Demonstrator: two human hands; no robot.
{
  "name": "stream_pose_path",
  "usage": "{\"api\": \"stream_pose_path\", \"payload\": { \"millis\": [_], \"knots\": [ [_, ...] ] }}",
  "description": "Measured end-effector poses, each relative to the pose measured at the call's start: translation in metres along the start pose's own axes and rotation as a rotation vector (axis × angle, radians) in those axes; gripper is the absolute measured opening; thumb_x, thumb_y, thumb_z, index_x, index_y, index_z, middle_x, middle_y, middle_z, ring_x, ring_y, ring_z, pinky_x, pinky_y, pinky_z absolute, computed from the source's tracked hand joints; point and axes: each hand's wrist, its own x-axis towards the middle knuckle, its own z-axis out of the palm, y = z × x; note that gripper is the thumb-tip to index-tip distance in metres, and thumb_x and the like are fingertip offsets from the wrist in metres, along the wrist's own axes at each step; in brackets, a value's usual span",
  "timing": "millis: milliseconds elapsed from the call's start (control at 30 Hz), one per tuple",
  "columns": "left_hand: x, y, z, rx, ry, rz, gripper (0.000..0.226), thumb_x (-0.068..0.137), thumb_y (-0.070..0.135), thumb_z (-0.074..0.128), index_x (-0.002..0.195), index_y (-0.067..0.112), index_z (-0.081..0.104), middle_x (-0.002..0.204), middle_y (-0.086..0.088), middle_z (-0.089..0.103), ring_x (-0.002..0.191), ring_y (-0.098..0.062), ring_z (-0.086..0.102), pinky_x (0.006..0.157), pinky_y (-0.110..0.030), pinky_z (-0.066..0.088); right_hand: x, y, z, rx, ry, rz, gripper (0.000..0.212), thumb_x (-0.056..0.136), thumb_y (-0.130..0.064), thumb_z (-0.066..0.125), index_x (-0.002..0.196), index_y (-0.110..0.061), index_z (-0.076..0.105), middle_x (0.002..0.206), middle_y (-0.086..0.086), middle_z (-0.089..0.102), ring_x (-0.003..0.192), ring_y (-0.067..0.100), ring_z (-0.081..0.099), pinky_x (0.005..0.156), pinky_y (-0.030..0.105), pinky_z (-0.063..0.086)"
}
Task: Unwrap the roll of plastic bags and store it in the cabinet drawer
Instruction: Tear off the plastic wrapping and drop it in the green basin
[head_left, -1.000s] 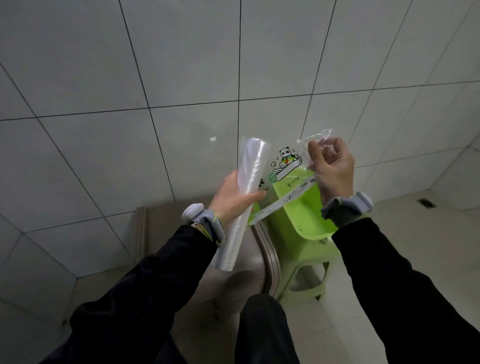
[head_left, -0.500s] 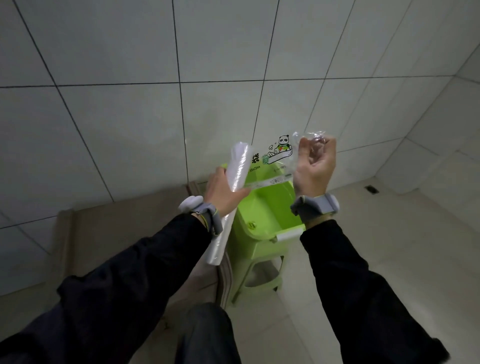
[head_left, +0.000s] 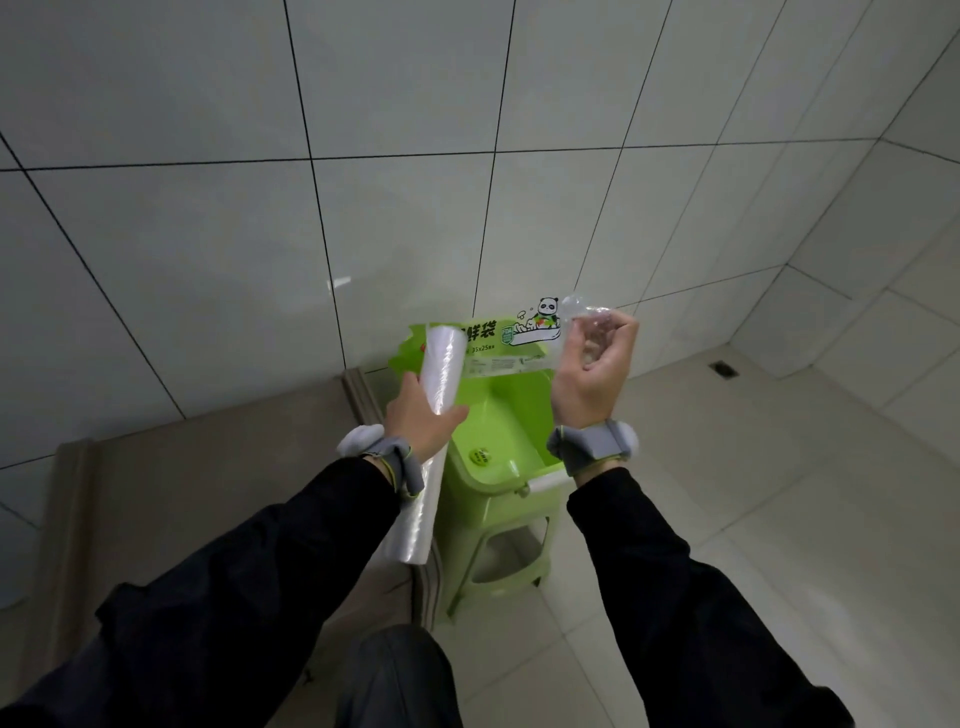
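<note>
My left hand (head_left: 423, 423) grips a long white roll of plastic bags (head_left: 434, 415) around its middle, with the roll tilted and its top end up near the wall. My right hand (head_left: 587, 374) is closed on the clear wrapper (head_left: 511, 343), which has green print and a panda picture. The wrapper stretches sideways from my right hand to behind the top of the roll. The cabinet drawer is out of view.
A green plastic stool (head_left: 498, 467) stands right under my hands. A brown cabinet top (head_left: 218, 467) lies to the left against the white tiled wall (head_left: 363, 208). Pale floor tiles (head_left: 779, 493) spread to the right, with a small floor drain (head_left: 723, 369) by the corner.
The view has swung right and down, showing more of the stool and floor. My right hand has pulled the wrapper out sideways, so it now lies flatter and wider beside the roll.
</note>
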Motion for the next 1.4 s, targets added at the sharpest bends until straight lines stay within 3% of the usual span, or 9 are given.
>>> {"api": "stream_pose_path", "payload": {
  "millis": [167, 333, 500, 633, 767, 867, 1233, 1333, 1400],
  "knots": [
    [0.003, -0.008, 0.003, -0.001, 0.015, -0.031, 0.059, 0.080, 0.039, 0.073, 0.116, 0.006, 0.041, 0.106, -0.008, 0.051, 0.091, -0.029, 0.052, 0.072, -0.033, 0.038, -0.014, 0.014, -0.001, -0.043, 0.024, -0.003, 0.012, 0.094, -0.009, 0.058, 0.096, -0.016, 0.049, 0.085, -0.014, 0.057, 0.079, -0.002, 0.057, 0.077, 0.019, 0.047],
    [0.003, -0.015, 0.003, 0.009, 0.042, -0.041, 0.057, 0.078, 0.039, 0.074, 0.112, 0.007, 0.041, 0.101, -0.006, 0.051, 0.098, -0.032, 0.057, 0.074, -0.034, 0.040, -0.011, 0.027, -0.017, -0.125, 0.178, -0.032, 0.005, 0.095, -0.009, 0.058, 0.096, -0.008, 0.054, 0.085, -0.013, 0.057, 0.078, -0.005, 0.056, 0.075, 0.016, 0.045],
    [-0.001, -0.015, 0.003, 0.008, 0.051, -0.037, 0.056, 0.078, 0.038, 0.074, 0.112, 0.006, 0.042, 0.099, -0.005, 0.051, 0.097, -0.032, 0.057, 0.072, -0.032, 0.037, -0.016, 0.033, -0.027, -0.167, 0.182, -0.017, 0.011, 0.095, -0.012, 0.057, 0.095, -0.019, 0.049, 0.081, -0.011, 0.055, 0.075, -0.006, 0.054, 0.070, 0.017, 0.044],
    [-0.003, -0.015, 0.003, 0.005, 0.048, -0.037, 0.057, 0.077, 0.039, 0.074, 0.112, 0.007, 0.042, 0.100, -0.007, 0.053, 0.097, -0.033, 0.057, 0.072, -0.033, 0.038, -0.035, 0.052, -0.029, -0.271, -0.016, 0.154, 0.014, 0.092, -0.014, 0.061, 0.094, -0.016, 0.048, 0.079, -0.007, 0.056, 0.071, 0.009, 0.055, 0.063, 0.026, 0.042],
    [-0.006, -0.016, 0.003, 0.014, 0.028, -0.034, 0.057, 0.078, 0.039, 0.074, 0.113, 0.007, 0.041, 0.104, -0.009, 0.055, 0.095, -0.033, 0.056, 0.072, -0.035, 0.040, -0.044, 0.074, -0.024, -0.618, -0.451, 0.415, 0.029, 0.084, -0.019, 0.071, 0.101, -0.016, 0.048, 0.092, -0.001, 0.062, 0.082, 0.023, 0.059, 0.062, 0.025, 0.037],
    [-0.009, -0.017, 0.001, 0.006, 0.019, -0.037, 0.058, 0.077, 0.037, 0.075, 0.113, 0.007, 0.041, 0.102, -0.008, 0.054, 0.089, -0.030, 0.053, 0.071, -0.034, 0.038, -0.046, 0.080, -0.020, -0.843, -0.613, 0.384, 0.036, 0.082, -0.020, 0.072, 0.107, -0.016, 0.047, 0.093, 0.001, 0.059, 0.082, 0.024, 0.054, 0.066, 0.029, 0.037],
    [-0.010, -0.024, -0.004, -0.017, 0.043, -0.024, 0.054, 0.080, 0.041, 0.072, 0.110, 0.008, 0.042, 0.099, -0.005, 0.053, 0.085, -0.027, 0.053, 0.069, -0.032, 0.036, -0.051, 0.084, -0.012, -1.073, -0.744, 0.324, 0.010, 0.084, -0.018, 0.066, 0.093, -0.023, 0.063, 0.095, 0.000, 0.069, 0.087, 0.022, 0.062, 0.077, 0.032, 0.049],
    [-0.011, -0.024, -0.006, -0.039, 0.055, -0.015, 0.055, 0.082, 0.049, 0.068, 0.109, 0.008, 0.043, 0.098, -0.004, 0.054, 0.084, -0.026, 0.053, 0.068, -0.032, 0.036, -0.056, 0.074, -0.006, -0.959, -0.718, 0.238, 0.007, 0.086, -0.025, 0.066, 0.092, -0.023, 0.062, 0.093, -0.003, 0.069, 0.085, 0.020, 0.063, 0.079, 0.036, 0.053],
    [-0.011, -0.024, -0.008, -0.084, 0.068, -0.009, 0.056, 0.082, 0.054, 0.066, 0.107, 0.008, 0.044, 0.097, -0.005, 0.056, 0.085, -0.027, 0.056, 0.069, -0.032, 0.038, -0.060, 0.058, 0.005, -0.758, -0.706, 0.219, 0.008, 0.089, -0.023, 0.066, 0.095, -0.018, 0.063, 0.091, -0.004, 0.068, 0.082, 0.013, 0.061, 0.076, 0.027, 0.052]
  ]
}}
